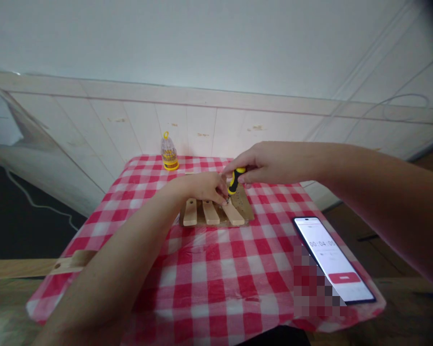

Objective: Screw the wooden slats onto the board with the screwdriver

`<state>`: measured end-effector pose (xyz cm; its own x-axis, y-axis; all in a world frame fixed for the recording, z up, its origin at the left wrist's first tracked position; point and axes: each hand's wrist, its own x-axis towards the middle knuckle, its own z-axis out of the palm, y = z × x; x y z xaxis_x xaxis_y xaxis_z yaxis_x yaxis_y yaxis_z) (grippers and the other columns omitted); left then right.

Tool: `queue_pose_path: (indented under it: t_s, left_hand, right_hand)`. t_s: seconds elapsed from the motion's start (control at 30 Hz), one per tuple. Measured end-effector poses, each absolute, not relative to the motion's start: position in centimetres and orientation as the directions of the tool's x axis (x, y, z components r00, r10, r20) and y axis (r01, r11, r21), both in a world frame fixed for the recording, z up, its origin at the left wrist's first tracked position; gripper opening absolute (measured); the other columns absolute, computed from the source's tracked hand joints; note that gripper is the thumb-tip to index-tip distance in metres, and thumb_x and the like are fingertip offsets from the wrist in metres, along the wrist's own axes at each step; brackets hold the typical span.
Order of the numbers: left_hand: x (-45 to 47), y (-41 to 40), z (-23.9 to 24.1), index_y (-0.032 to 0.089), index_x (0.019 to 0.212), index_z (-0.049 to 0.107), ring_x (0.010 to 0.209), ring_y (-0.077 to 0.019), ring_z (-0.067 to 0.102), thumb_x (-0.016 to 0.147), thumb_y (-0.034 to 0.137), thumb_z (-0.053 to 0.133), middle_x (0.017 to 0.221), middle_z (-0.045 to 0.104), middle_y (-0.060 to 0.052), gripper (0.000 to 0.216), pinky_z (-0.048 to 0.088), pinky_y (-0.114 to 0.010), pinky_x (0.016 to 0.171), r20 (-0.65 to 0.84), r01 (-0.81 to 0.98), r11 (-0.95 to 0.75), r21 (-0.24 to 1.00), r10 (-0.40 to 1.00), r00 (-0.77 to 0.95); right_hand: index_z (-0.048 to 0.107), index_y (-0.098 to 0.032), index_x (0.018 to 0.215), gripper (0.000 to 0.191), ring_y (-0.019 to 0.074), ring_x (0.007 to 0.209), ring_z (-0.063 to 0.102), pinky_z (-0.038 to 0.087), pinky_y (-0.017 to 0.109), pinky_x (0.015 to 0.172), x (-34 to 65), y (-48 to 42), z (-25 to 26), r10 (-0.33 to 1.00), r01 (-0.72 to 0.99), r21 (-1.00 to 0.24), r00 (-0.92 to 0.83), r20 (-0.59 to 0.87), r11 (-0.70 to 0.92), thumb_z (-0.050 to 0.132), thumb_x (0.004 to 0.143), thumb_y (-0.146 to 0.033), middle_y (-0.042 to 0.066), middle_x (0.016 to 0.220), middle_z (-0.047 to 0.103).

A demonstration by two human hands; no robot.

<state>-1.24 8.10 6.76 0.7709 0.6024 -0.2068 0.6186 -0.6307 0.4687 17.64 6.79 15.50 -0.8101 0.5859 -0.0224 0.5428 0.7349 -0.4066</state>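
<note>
A small wooden board [246,204] with three pale slats [211,213] across it lies on the red-and-white checked tablecloth [209,274]. My right hand [263,163] is closed round the top of a short yellow-and-black screwdriver [234,181] that stands nearly upright, its tip down at the far end of the right-hand slat. My left hand [198,188] rests on the slats with its fingertips pinched together right at the screwdriver's tip; whatever they hold there is too small to make out.
A clear dome-shaped case with a yellow base [169,154] stands at the table's far edge. A phone [334,259] with a lit timer screen lies at the front right corner. A wooden strip [32,267] lies off the table's left side. A pale wall runs behind.
</note>
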Motion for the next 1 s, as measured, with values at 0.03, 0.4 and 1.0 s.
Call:
queue_pose_path:
  t_s: [0.03,0.4,1.0]
  left_hand:
    - [-1.3,8.2,6.7,0.016,0.095,0.076,0.079,-0.0137,0.065,0.080,0.026,0.067,0.091,0.076,-0.004,0.020,0.043,-0.023,0.070,-0.196,0.607,-0.635,0.478,0.597,0.778]
    - [-1.5,8.3,6.7,0.017,0.085,0.076,0.066,-0.0110,0.060,0.081,0.027,0.065,0.072,0.072,0.001,0.015,0.040,-0.022,0.063,-0.236,0.587,-0.609,0.534,0.559,0.795]
    - [-1.5,7.8,7.0,0.019,0.091,0.076,0.078,-0.0130,0.064,0.078,0.025,0.070,0.089,0.076,0.000,0.016,0.044,-0.022,0.073,-0.239,0.602,-0.577,0.552,0.582,0.777]
  right_hand:
    - [0.078,-0.030,0.079,0.016,0.0135,0.054,0.057,0.040,0.030,0.054,17.6,6.7,15.7,0.600,0.557,-0.433,-0.798,-0.046,0.708,0.071,0.071,-0.018,-0.003,0.067,0.073]
    - [0.075,-0.023,0.084,0.018,0.0150,0.064,0.063,0.043,0.029,0.059,18.3,6.7,12.5,0.754,0.672,-0.385,-0.647,0.110,0.633,0.057,0.084,-0.021,0.001,0.077,0.075]
    - [0.070,-0.020,0.069,0.010,0.0162,0.061,0.054,0.037,0.033,0.060,15.9,6.5,12.6,0.639,0.630,-0.126,-0.767,0.052,0.766,0.064,0.073,-0.014,0.006,0.072,0.067]
